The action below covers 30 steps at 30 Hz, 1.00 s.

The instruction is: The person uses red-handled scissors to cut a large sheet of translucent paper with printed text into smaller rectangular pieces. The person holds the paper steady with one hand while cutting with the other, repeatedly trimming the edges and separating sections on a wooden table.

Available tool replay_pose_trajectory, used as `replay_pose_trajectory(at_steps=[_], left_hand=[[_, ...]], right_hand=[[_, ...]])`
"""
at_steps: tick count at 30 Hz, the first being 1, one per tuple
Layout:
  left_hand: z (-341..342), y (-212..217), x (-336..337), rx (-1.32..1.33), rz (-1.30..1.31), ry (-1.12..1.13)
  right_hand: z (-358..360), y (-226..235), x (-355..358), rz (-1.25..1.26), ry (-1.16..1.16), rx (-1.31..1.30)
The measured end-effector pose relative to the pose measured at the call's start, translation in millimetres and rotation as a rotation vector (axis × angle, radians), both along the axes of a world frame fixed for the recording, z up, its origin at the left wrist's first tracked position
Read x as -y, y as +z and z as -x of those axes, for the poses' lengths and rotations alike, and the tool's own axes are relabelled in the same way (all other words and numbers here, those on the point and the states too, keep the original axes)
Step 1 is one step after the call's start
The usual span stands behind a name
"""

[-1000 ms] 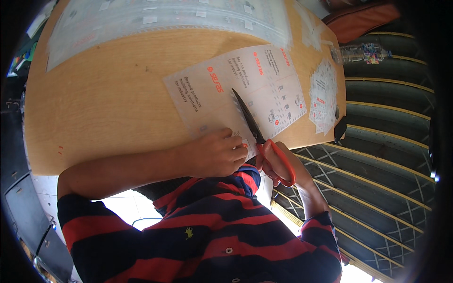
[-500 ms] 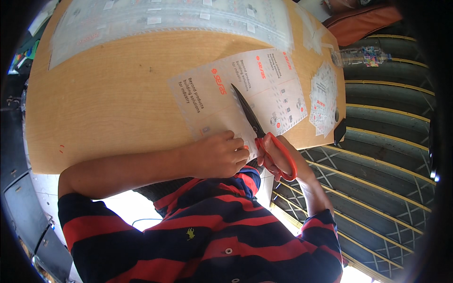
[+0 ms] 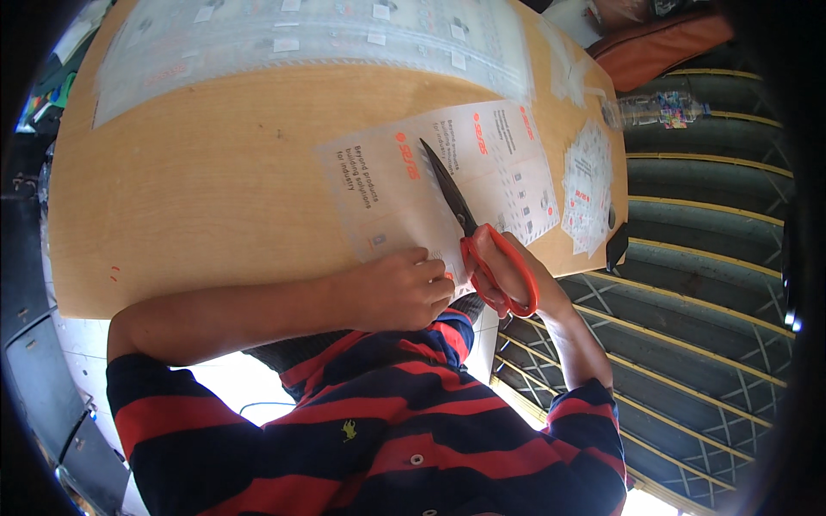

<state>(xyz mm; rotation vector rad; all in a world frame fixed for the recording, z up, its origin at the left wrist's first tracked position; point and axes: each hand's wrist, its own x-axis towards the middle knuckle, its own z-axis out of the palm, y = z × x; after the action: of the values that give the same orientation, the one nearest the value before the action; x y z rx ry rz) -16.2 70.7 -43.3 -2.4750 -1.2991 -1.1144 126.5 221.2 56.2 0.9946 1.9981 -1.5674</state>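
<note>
Centrally, right hand [image 3: 508,271] grips orange scissors [image 3: 477,236], blades on sheet [image 3: 447,176]; left hand [image 3: 396,288], fingers curled, pins sheet's near edge to table [image 3: 198,198].

You are looking down on a light wooden counter [image 3: 198,198] with a rounded edge, lit by bright daylight. To your right, beyond its edge, a dark green metal structure [image 3: 714,258] of yellow-edged steps and crossed bars drops away. An orange-brown bag [image 3: 662,52] lies at the far right corner. Pale floor [image 3: 86,344] shows below the counter on your left.
</note>
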Motion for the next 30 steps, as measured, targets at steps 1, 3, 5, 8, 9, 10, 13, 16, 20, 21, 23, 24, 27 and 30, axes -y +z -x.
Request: replay_pose_trajectory(at_steps=[1, 3, 5, 8, 9, 10, 13, 16, 20, 21, 23, 24, 27, 30], left_hand=[[0, 1, 0, -0.007, -0.005, 0.004], [1, 2, 1, -0.021, -0.009, 0.008], [3, 3, 3, -0.033, -0.007, 0.01], [3, 3, 6, -0.041, -0.003, -0.008], [3, 3, 5, -0.042, -0.004, -0.01], [2, 3, 5, -0.043, -0.006, -0.012], [-1, 1, 6, -0.024, 0.027, -0.068], [-3, -1, 6, 0.013, 0.076, -0.1], [-1, 3, 4, 0.017, 0.115, -0.095], [2, 5, 1, 0.011, 0.113, -0.083], [9, 14, -2, -0.015, 0.122, -0.04], [17, 19, -7, -0.032, 0.127, -0.032], [44, 43, -21, -0.03, 0.16, 0.044], [51, 61, -15, 0.187, 0.202, 0.256]], right_hand=[[2, -1, -1, -0.01, 0.003, -0.001], [5, -3, -3, -0.015, -0.001, 0.0], [10, -5, -4, -0.006, -0.016, 0.001], [21, -5, -6, 0.003, -0.037, -0.024], [24, -4, -8, -0.017, -0.025, -0.021], [29, -1, -10, -0.036, -0.014, -0.019], [47, 2, -13, -0.062, -0.074, -0.061], [52, -2, -27, -0.113, -0.08, -0.155], [33, -2, -25, -0.148, -0.047, -0.293], [24, 0, -22, -0.182, -0.053, -0.317], [8, 7, -15, -0.243, -0.07, -0.362], [-5, 3, -13, -0.205, -0.107, -0.413], [-45, -9, -6, -0.124, -0.193, -0.486], [-82, -15, 6, -0.067, -0.249, -0.482]])
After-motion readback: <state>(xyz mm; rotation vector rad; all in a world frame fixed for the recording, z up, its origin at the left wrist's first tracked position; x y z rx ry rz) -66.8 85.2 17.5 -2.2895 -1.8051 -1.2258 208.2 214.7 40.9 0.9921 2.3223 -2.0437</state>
